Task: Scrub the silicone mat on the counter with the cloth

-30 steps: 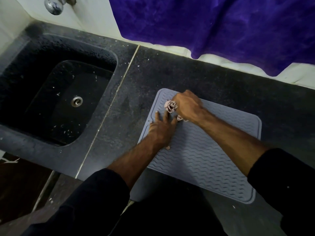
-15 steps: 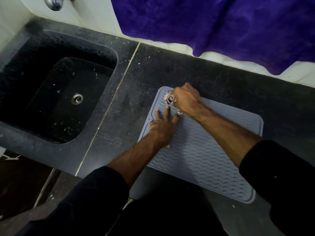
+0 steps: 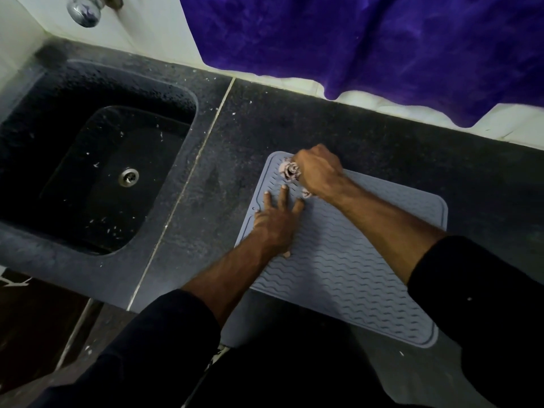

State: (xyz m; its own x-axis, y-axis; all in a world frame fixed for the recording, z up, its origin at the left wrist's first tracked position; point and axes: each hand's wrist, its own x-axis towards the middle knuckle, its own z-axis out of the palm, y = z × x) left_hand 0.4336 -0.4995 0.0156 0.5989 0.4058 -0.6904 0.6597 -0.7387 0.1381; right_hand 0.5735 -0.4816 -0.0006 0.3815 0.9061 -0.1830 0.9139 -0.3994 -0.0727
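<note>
Right now the mat (image 3: 347,260) lies flat on the dark counter (image 3: 294,122), just right of the sink (image 3: 97,160), with its near edge reaching the counter's front. It is grey with wavy ribs and a raised rim. My right hand (image 3: 319,172) is balled tight around the cloth (image 3: 290,171), a small pale wad that pokes out past my knuckles, and it presses down on the mat's far left corner. My left hand (image 3: 275,222) lies open and flat on the mat just beside it, fingers spread, pinning that side so the mat does not slide.

I judge the scrubbing to be underway, not finished. The cloth sits at one corner only, and the wide ribbed stretch toward the right and the near edge shows nothing I can read as wet, soapy or wiped; the light is too dim to tell clean from dirty. So I take most of the surface as left to cover, working out from this corner across the ribs.

Beyond the mat, a purple towel (image 3: 382,45) hangs down the wall behind, and a tap (image 3: 84,10) sits above the sink.
</note>
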